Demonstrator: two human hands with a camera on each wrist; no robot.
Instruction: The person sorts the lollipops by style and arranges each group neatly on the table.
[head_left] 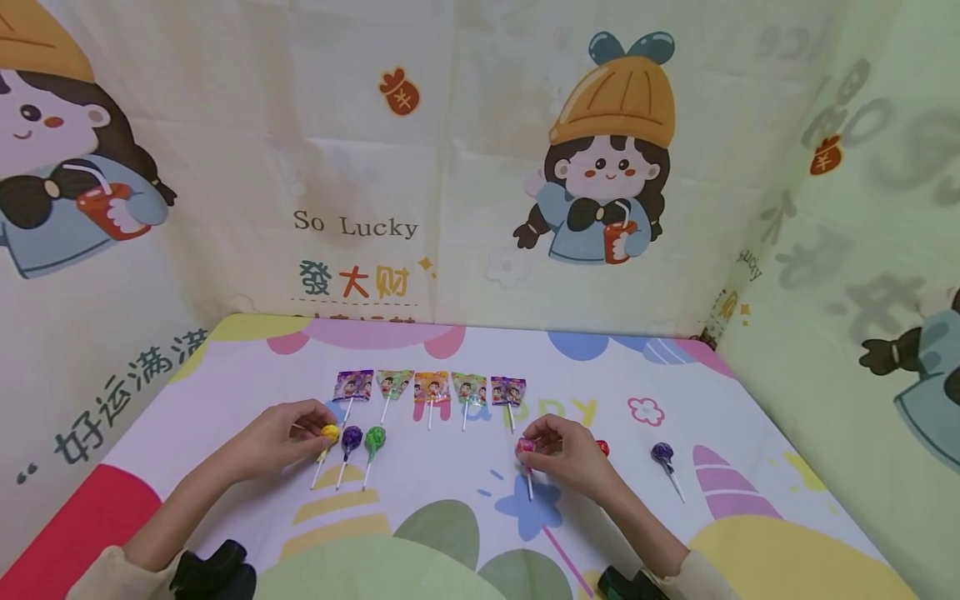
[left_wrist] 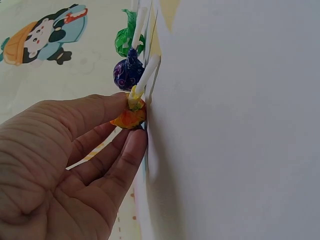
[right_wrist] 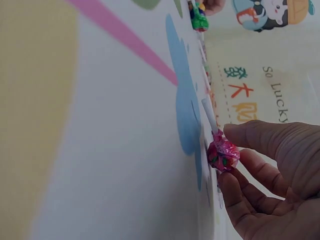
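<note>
At the left of the table, my left hand [head_left: 279, 439] pinches the head of a yellow lollipop [head_left: 329, 432] between thumb and fingers. The left wrist view shows its yellow-orange wrapper [left_wrist: 131, 118] and white stick close to the tabletop. Beside it lie a purple lollipop [head_left: 351, 440] and a green lollipop [head_left: 375, 439], sticks toward me. Right of the middle, my right hand [head_left: 572, 457] pinches a pink lollipop [head_left: 527, 447] by its head, the stick pointing toward me. A red lollipop [head_left: 603, 447] is partly hidden behind that hand.
Behind runs a row of flat-bagged lollipops, from a purple one [head_left: 353, 386] through an orange one [head_left: 431, 387] to another purple one [head_left: 508, 391]. Farther right lies a round purple lollipop [head_left: 663, 453]. A printed cloth [head_left: 480, 167] hangs behind the patterned table [head_left: 600, 383].
</note>
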